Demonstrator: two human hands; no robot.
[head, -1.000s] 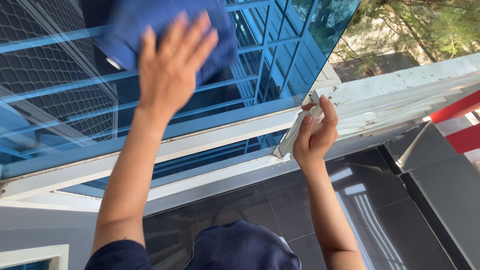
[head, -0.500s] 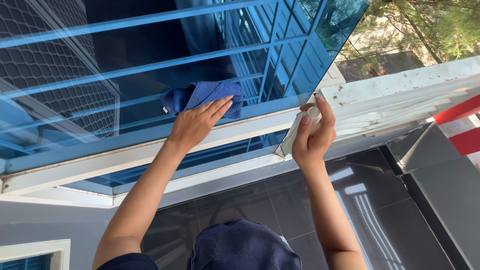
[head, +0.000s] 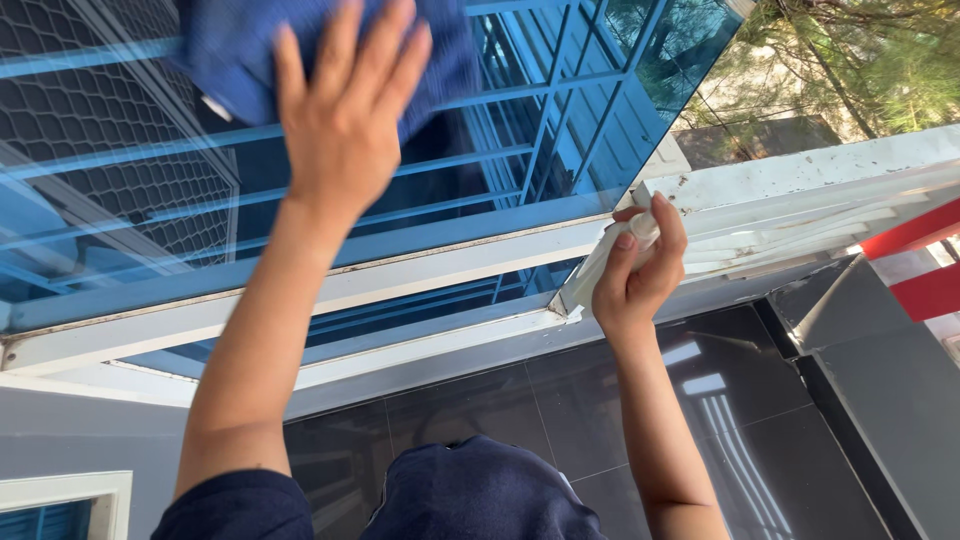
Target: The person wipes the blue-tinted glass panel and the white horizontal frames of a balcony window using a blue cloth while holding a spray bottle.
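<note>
My left hand [head: 343,112] presses a blue cloth [head: 240,55] flat against the tinted blue window pane [head: 540,120], high up near the top of the view. Its fingers are spread over the cloth. My right hand [head: 640,268] grips the white handle [head: 603,258] at the corner of the white window frame [head: 420,275]. The pane swings outward and mirrors blue bars and a mesh grille.
A white ledge [head: 800,175] with dirt spots runs to the right. Below lie glossy black floor tiles [head: 760,420]. A red and white stripe [head: 920,260] sits at the right edge. Trees [head: 850,60] stand beyond the ledge. My dark clothing [head: 480,495] shows at the bottom.
My left hand has swept the cloth from the pane's lower edge up to its upper part. My right hand has stayed on the handle.
</note>
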